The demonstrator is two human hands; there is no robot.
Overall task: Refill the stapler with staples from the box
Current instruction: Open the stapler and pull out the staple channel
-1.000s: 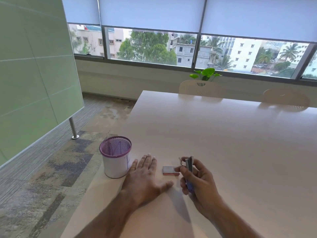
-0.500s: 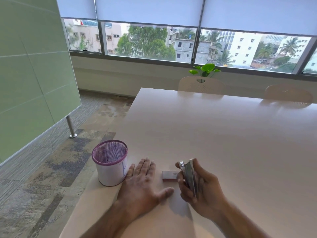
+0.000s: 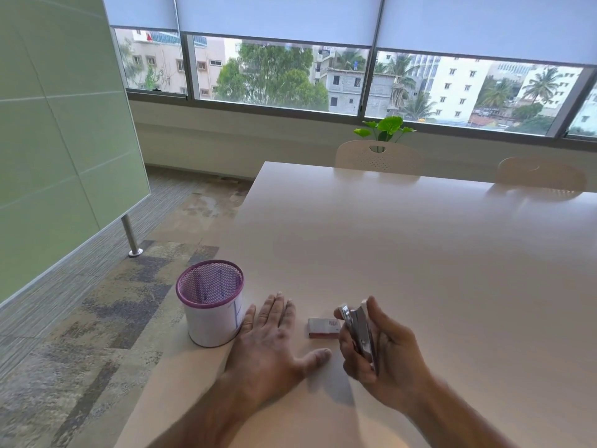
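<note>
In the head view, a wide, pale, smooth-topped table (image 3: 403,253) is seen from above, with both bare forearms reaching onto its near edge. The left hand (image 3: 271,347) is laid flat, palm down, on the table, its fingers stretched forward and the thumb spread out to the right; nothing is held in its grip, which is fully open. The right hand (image 3: 384,354) is raised slightly above the table, and its grip is closed around a small metallic stapler with a dark body (image 3: 360,334), which is held on edge, its front end pointing away from the person, with the thumb pressed on the left side and the fingers curled over the right. Whether the stapler's magazine is open cannot be told. A small flat white staple box with a red lower edge (image 3: 323,327) is lying on the table between the two hands, just ahead of the left thumb and just beside the right thumb, and appears closed. To the left of the left hand, close to the little finger, a round white pen holder with a purple mesh rim (image 3: 211,305) is standing upright near the table's corner. Two pale chair backs (image 3: 376,156) are seen at the far edge, with a green leafy plant (image 3: 386,127) behind them below the window.
</note>
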